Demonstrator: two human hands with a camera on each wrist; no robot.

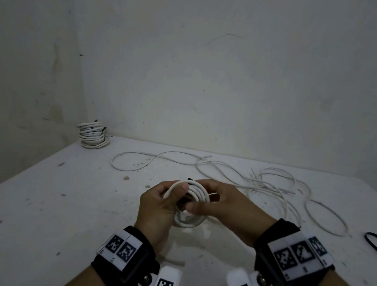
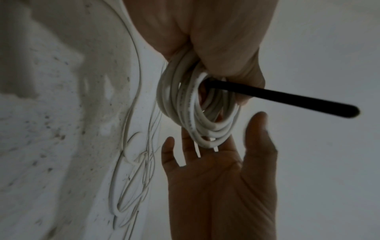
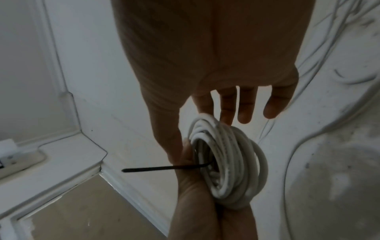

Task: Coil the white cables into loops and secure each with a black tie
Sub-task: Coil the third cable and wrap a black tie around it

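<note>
A small coil of white cable (image 1: 197,193) (image 2: 185,105) (image 3: 232,162) hangs just above the table (image 1: 62,200), near its front middle. My left hand (image 1: 166,200) (image 2: 222,48) (image 3: 197,194) grips the coil's left side. A black tie (image 2: 287,99) (image 3: 164,168) passes through the coil's opening, pinned under the left fingers, its long end sticking out free. Only its tip (image 1: 189,179) shows in the head view. My right hand (image 1: 227,204) (image 2: 218,178) (image 3: 205,56) is spread with straight fingers, which touch the coil's far side; its thumb stands apart.
Loose white cables (image 1: 259,182) sprawl across the table's back and right. A stack of tied coils (image 1: 92,134) stands in the back left corner by the wall. Another black tie (image 1: 376,241) lies at the right edge.
</note>
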